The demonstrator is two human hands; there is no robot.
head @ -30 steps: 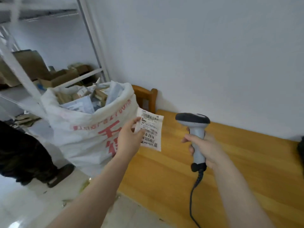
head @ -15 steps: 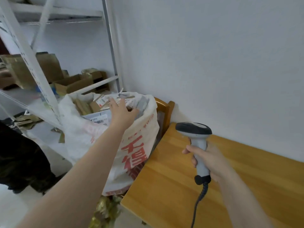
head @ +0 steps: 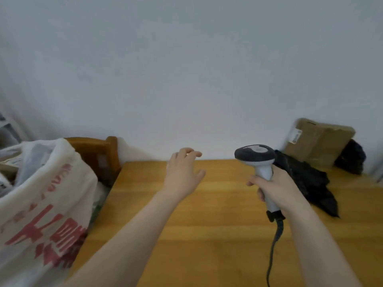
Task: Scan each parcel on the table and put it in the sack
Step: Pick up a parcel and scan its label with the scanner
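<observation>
Cord (head: 273,245) trailed at 5 o'clock. Right hand (head: 277,191) gripped scanner (head: 256,155). Left hand (head: 182,172) hovered empty, fingers loose, over table (head: 207,235). Sack (head: 41,204) at 9. Black parcel (head: 306,179) at 2, box (head: 317,141) behind it. Risk: a cross-reach might snag the cord, and the limp parcel might slip.

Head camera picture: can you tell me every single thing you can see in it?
sack: one, white with red writing, on the left beside the table
chair: one, brown wood, behind the sack
table: one, yellow-brown wood, in the middle
scanner: one, grey with a black head, above the table
cable: one, black, hanging from the scanner
cardboard parcel: one, brown with a white label, far right against the wall
black bags: two, black, one on the table right of the scanner, the other beside the cardboard parcel
wall: one, pale grey, behind everything
left grip: one bare hand, open, above the table
right grip: one bare hand, holds the scanner's handle
</observation>
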